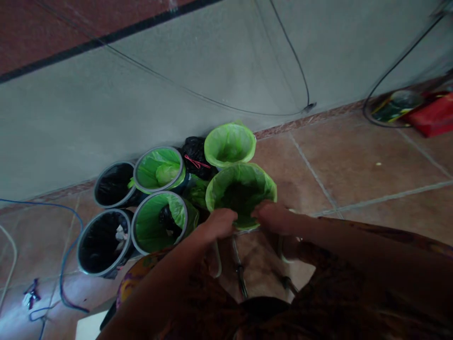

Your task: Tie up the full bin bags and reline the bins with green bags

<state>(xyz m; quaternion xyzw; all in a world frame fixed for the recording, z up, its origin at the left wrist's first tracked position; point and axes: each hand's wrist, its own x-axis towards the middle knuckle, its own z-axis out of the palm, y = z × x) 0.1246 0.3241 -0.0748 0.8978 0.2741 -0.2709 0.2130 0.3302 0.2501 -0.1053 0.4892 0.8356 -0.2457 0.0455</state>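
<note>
1. At the near rim of the lime-lined bin (244, 166), your left hand (224, 222) has its fingers curled in, seemingly pinching the liner (215, 190) along its edge; tips are blurred.
2. Your right hand (269, 216) sits a bit to the R, its fingers likewise bent in on that edge.
3. Two grips w/ a gap b/w them: prob. to hold the bag's edge taut & the rim steady.
4. The bin is right in front of you, low by the tiled floor (371, 156), prob. so you can reach straight down.
5. Its look: round mouth, thin lime plastic folded over the rim, wrinkled; inside v. dark, contents can't be told.
6. Just behind: another lime-lined bin (226, 133); to its L, a black bag (194, 145) w/ a pink tie (197, 162).
7. Further L: a grey-rimmed cluster of bins (134, 225), w/ green or black bags, set near the wall (177, 61), prob. to save walking space.
</note>
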